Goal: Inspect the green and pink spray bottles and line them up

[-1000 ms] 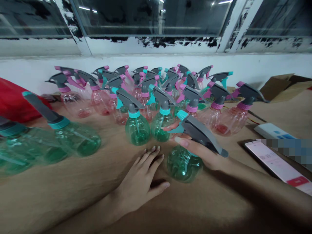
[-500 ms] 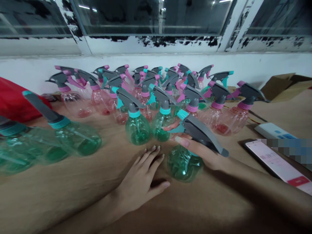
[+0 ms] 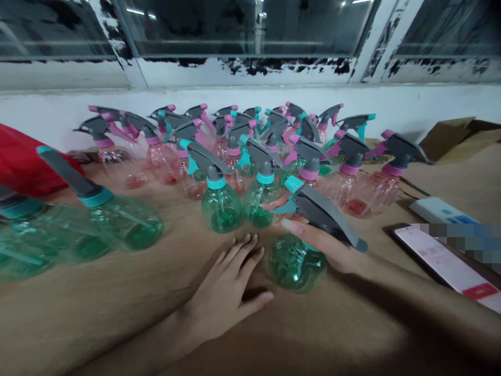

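In the head view, the hands are apart. The right hand (image 3: 336, 250) is clamped round the neck of a green bottle (image 3: 291, 266), a finger at its teal trigger (image 3: 285, 207). The left hand (image 3: 221, 292) lies palm down on the desk (image 3: 97, 308), fingers slightly spread, just beside that bottle. Two more green ones stand just behind, pink bottles (image 3: 366, 196) beyond; a phone (image 3: 438, 256) lies to the right.
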The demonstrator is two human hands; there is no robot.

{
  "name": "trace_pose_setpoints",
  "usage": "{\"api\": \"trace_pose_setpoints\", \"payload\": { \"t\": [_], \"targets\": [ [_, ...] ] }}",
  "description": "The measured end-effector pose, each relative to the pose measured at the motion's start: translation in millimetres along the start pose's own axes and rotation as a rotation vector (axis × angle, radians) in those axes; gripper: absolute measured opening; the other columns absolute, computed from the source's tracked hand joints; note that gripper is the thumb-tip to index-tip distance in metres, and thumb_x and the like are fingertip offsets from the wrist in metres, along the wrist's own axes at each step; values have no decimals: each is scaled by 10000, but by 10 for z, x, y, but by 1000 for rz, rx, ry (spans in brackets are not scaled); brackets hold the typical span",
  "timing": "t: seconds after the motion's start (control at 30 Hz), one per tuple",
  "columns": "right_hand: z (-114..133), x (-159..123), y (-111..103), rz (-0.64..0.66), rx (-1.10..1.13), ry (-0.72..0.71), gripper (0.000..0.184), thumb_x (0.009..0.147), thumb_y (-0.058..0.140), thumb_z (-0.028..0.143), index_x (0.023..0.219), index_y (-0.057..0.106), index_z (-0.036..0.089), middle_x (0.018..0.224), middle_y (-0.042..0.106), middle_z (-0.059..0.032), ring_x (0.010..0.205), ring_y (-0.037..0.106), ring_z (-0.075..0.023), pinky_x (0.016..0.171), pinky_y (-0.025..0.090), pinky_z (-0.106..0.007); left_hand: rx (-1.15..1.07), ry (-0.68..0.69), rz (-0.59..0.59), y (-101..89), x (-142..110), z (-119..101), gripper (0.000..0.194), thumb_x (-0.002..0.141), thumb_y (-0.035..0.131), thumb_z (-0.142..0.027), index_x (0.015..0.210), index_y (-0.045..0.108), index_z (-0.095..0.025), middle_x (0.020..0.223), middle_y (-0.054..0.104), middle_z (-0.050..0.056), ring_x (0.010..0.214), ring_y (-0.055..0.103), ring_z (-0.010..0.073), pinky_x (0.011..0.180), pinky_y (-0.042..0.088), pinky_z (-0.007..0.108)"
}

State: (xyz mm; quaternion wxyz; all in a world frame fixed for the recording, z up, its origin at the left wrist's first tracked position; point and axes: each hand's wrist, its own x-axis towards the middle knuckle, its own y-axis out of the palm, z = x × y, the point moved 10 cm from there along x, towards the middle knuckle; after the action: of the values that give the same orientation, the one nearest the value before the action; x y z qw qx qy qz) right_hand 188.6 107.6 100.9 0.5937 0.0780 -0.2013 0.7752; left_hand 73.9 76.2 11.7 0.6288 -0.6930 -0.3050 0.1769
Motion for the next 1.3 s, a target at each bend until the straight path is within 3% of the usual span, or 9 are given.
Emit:
{"api": "trace_pose_setpoints", "payload": {
  "t": [0.23,0.47,0.6,0.67,0.83,0.93,1.3],
  "targets": [
    [18,-2,1,-1,-59,-5,211,854,585,426,986,575,262,718,588,15,590,541,-151,565,432,-316,-12,-5,-10,-8,-3,2,669,895,507,-567,1384,400,-123,1476,351,148,1362,294,299,1083,295,462],
    [116,-5,-115,-118,-255,-21,335,856,535,511,699,596,221,640,571,-7,661,584,-172,624,453,-332,9,-9,-5,-12,2,13,665,898,487,-584,1374,417,-125,1461,376,151,1349,322,301,1075,300,474],
    [35,37,-18,-22,-126,-33,256,858,552,477,893,609,230,836,648,-20,757,625,-175,703,488,-338,15,-6,-5,-9,3,7,674,896,490,-587,1367,423,-109,1459,375,160,1352,314,301,1074,301,473],
    [6,45,-24,-33,-68,-44,255,845,588,444,994,591,237,957,652,-31,836,635,-184,754,496,-341,17,-8,1,-2,1,3,670,898,486,-587,1369,420,-114,1463,371,156,1352,315,298,1071,306,472],
    [-54,19,-59,-79,-77,-14,260,838,599,429,1029,600,253,656,599,21,629,595,-171,640,490,-345,19,-14,-3,-7,-1,3,667,898,483,-592,1365,427,-120,1463,372,155,1350,321,297,1072,300,473],
    [-52,9,-62,-77,-93,-9,273,836,600,431,1049,602,261,589,552,38,573,567,-166,588,474,-339,22,-17,-6,-6,0,10,672,893,493,-589,1366,426,-116,1458,378,160,1345,328,303,1065,309,480],
    [47,24,-53,-67,-64,-84,209,855,605,348,1038,595,247,872,641,-13,687,595,-155,661,485,-331,9,-27,-5,-7,-10,16,658,891,489,-590,1365,430,-137,1462,377,144,1334,349,302,1057,323,488]
  ]
}}
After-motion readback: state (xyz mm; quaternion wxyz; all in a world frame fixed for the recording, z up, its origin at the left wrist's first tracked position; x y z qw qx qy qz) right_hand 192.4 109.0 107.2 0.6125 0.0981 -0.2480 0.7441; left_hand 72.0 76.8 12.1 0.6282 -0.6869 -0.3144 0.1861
